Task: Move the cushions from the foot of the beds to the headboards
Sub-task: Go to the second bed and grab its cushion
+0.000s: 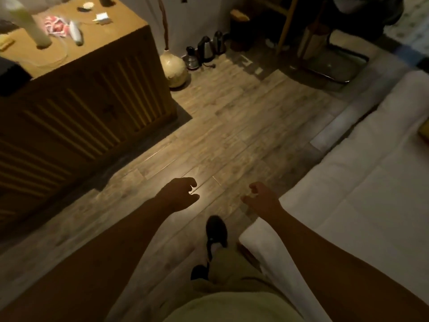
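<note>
My left hand (180, 192) hangs over the wooden floor with its fingers loosely curled and apart, holding nothing. My right hand (261, 198) is beside it, just left of the bed's corner, fingers also loosely curled and empty. A bed (371, 182) with white bedding fills the right side. A small yellow patch, possibly a cushion (424, 133), shows at the right edge on the bed; most of it is cut off. My dark shoes (216, 231) stand on the floor between the bed and the cabinet.
A wooden slatted cabinet (88, 108) stands at the left with small items on top. A round vase (174, 68) and kettles (205, 51) sit on the floor by the far wall. A chair with a metal frame (334, 63) stands at the back right.
</note>
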Action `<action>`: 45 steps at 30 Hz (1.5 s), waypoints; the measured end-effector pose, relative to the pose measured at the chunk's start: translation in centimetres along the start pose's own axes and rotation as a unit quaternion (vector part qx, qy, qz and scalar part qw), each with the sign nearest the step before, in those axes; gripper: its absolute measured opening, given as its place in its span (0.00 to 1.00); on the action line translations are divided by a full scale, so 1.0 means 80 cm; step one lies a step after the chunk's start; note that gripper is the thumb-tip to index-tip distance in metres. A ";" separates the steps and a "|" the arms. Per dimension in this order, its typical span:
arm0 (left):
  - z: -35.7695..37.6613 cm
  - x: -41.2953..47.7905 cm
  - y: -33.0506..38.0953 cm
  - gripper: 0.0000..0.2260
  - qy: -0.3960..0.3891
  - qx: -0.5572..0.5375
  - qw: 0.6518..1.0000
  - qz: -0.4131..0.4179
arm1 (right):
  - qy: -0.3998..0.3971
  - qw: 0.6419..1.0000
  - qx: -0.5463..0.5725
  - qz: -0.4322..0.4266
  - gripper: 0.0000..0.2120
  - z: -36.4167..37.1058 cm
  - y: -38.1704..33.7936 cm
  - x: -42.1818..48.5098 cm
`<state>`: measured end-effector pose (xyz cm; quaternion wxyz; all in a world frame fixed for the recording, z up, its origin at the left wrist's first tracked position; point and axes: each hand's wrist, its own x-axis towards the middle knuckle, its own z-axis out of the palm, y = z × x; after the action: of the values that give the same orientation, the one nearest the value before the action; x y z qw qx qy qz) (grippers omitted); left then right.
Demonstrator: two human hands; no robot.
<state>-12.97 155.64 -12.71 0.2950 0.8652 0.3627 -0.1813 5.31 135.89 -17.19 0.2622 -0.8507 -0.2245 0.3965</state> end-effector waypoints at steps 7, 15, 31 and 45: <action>-0.090 0.198 0.072 0.20 -0.026 0.087 0.994 0.060 | 0.043 0.996 0.062 0.043 0.29 -0.076 -0.027 0.161; -0.170 0.370 0.219 0.20 -0.071 0.163 0.970 0.166 | 0.099 0.987 0.080 0.096 0.29 -0.218 -0.050 0.262; -0.230 0.694 0.557 0.22 -0.105 0.221 0.897 0.367 | 0.247 0.921 0.194 0.231 0.23 -0.497 -0.004 0.430; -0.254 0.941 0.837 0.21 -0.131 0.275 0.853 0.424 | 0.257 0.905 0.169 0.293 0.23 -0.755 0.039 0.603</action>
<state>88.75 170.19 -11.62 0.1383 0.9490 -0.1461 -0.2426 81.94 145.73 -12.87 0.3231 -0.8934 0.1803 0.2547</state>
